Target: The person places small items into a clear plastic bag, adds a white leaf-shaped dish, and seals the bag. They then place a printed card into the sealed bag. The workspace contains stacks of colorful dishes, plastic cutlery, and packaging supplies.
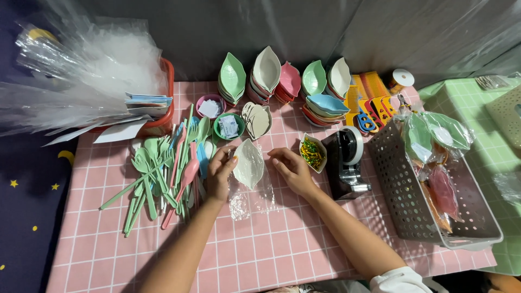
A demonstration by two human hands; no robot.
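A pink checked table is seen from above, crowded along its far edge. At right a grey perforated basket is loaded with wrapped sets; at left a heap of clear cellophane bags is held in a red bin. Stacks of leaf-shaped dishes are ranged at the back, and a loose pile of plastic spoons and forks lies just beside the left hand. A black tape dispenser stands near the right hand.

A white leaf-shaped dish is gripped at its left edge by the curled left-hand fingers, over a clear bag lying flat. The right hand is held half open, fingertips at the dish's right side; contact cannot be confirmed.

Risks judged: the one-sided grip may let the dish tip; the thin bag may slide or crumple; the small dish of coloured bits, close to the right wrist, may be knocked and spilled.
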